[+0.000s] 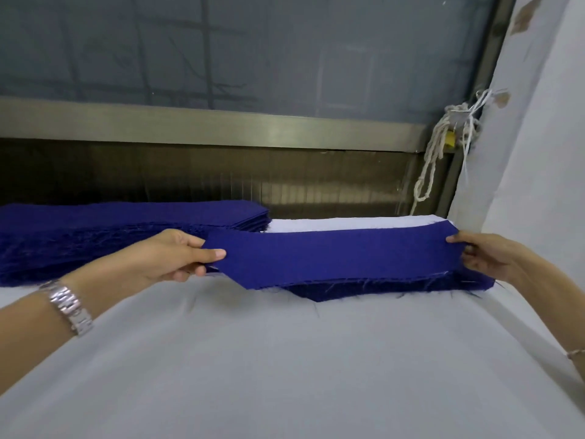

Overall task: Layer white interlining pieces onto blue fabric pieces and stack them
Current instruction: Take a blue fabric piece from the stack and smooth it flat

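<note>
Blue pile at the left was seen thick, so most of the task was judged undone. A low stack was begun at the right, with interlining behind it. One piece was held just above the stack, its ends pinched between the fingers of the left hand and the right hand.

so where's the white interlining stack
Head view, right of centre: the white interlining stack lies just behind the held blue piece, right of the blue stack.

You face a grey window over a metal sill; at your right, a knotted rope hangs beside a white sheet.
</note>
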`<state>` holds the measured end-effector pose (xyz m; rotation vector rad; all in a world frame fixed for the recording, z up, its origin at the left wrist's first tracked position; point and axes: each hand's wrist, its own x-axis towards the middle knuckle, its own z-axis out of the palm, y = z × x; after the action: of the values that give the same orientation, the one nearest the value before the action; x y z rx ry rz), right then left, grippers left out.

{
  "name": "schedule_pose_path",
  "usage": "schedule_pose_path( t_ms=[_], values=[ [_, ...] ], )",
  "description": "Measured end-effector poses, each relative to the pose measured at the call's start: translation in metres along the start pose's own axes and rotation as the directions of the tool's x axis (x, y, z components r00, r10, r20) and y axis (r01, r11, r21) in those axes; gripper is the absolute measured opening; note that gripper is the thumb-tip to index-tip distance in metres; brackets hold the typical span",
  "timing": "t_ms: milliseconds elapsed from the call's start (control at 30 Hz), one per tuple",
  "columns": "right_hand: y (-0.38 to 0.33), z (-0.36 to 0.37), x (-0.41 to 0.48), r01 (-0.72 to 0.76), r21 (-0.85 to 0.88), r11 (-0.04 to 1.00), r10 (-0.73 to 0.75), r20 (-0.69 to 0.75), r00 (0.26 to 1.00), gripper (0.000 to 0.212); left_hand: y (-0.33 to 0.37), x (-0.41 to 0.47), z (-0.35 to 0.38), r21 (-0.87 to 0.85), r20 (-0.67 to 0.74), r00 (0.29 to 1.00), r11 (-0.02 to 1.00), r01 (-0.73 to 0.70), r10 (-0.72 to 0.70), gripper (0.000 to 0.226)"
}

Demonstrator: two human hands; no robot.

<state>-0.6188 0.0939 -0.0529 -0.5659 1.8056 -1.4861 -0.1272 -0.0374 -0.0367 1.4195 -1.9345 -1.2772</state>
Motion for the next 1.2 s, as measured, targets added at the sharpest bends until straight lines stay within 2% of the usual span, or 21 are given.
schedule_pose_path(
  t_ms=[133,267,333,433,500,567,733,833,1067,1200],
  values=[
    [0.004,-0.017,0.017,0.020,0.105,0.994,-0.004,-0.153,0.988,0.031,0.016,0.025,0.026,-0.058,-0.007,1.000,0.998,-0.023,0.023,0.025],
    [0.012,-0.030,0.031,0.043,-0.007,0.999,-0.042,-0.347,0.937,0.038,0.021,0.044,0.049,-0.078,0.009,1.000,0.997,-0.019,0.020,0.030],
    [0.016,-0.033,0.036,0.070,-0.064,0.996,-0.089,-0.395,0.914,0.034,0.021,0.051,0.060,-0.068,0.007,1.000,0.997,-0.022,0.022,0.035],
    [0.023,-0.036,0.040,0.112,-0.109,0.988,-0.147,-0.404,0.903,0.021,0.020,0.060,0.072,-0.083,-0.014,0.999,0.996,-0.036,0.035,0.039],
    [0.029,-0.037,0.045,0.141,-0.169,0.975,-0.198,-0.394,0.898,0.030,0.018,0.065,0.076,-0.089,-0.023,0.999,0.995,-0.041,0.039,0.034],
    [0.035,-0.038,0.047,0.162,-0.241,0.957,-0.246,-0.381,0.891,0.025,0.014,0.068,0.079,-0.089,-0.025,0.999,0.995,-0.035,0.033,0.030],
    [0.041,-0.037,0.049,0.236,-0.487,0.841,-0.425,-0.324,0.845,0.027,0.004,0.069,0.083,-0.091,-0.019,1.000,0.996,0.006,-0.007,0.030],
    [0.042,-0.034,0.051,0.246,-0.571,0.783,-0.480,-0.303,0.823,0.028,0.002,0.070,0.081,-0.080,-0.001,1.000,0.997,0.021,-0.021,0.028],
    [0.042,-0.034,0.051,0.249,-0.592,0.767,-0.505,-0.316,0.803,0.010,-0.001,0.072,0.079,-0.105,0.013,0.999,0.994,0.035,-0.034,0.024],
    [0.040,-0.033,0.050,0.237,-0.612,0.754,-0.510,-0.319,0.799,0.020,0.000,0.071,0.080,-0.103,0.003,1.000,0.994,0.031,-0.031,0.024]
  ],
)
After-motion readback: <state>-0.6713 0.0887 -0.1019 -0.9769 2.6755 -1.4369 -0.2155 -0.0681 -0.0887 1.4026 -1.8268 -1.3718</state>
